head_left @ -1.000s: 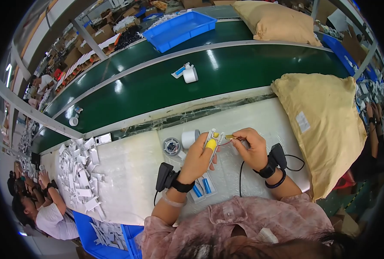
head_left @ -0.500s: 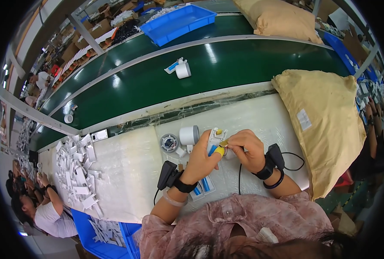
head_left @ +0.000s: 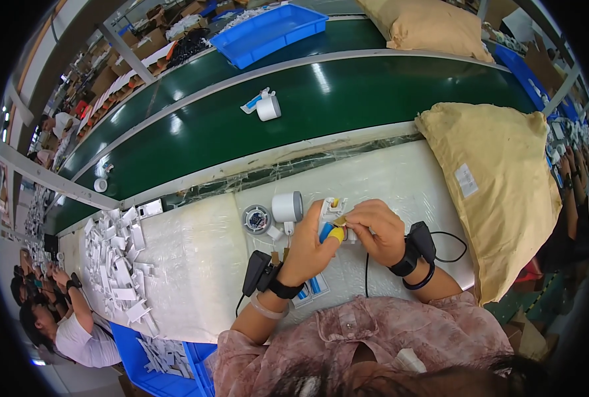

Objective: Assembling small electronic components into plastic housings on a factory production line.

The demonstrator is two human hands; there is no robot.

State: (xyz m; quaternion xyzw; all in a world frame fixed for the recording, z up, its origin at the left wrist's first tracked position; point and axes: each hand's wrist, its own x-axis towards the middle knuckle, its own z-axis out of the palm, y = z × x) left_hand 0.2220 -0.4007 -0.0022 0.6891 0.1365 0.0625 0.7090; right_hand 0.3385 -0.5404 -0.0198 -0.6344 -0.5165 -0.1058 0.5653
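My left hand (head_left: 306,250) is closed around a white plastic housing (head_left: 334,205) with a blue cylindrical cell (head_left: 325,231) in it. A yellow cover (head_left: 337,233) sits on the left thumb. With bent fingertips, my right hand (head_left: 379,228) pinches a small brownish strip (head_left: 340,221) against that housing; the fingers partly hide it. Just left of the hands lie a white cup-shaped housing (head_left: 285,207) with a grey rim and a round part (head_left: 256,219) with its inner circuitry exposed. Below my left wrist, another white piece with blue cells (head_left: 315,285) lies partly covered.
Loose white plastic parts (head_left: 117,264) are heaped at the table's left, above a blue bin (head_left: 155,370). A large tan sack (head_left: 499,178) stands at the right. Beyond the table runs a green conveyor (head_left: 347,92) carrying white units (head_left: 268,108). A co-worker (head_left: 83,331) sits at far left.
The white units on the conveyor have shifted slightly left. Both hands stay nearly in place; the right fingers have moved slightly over the brownish strip.
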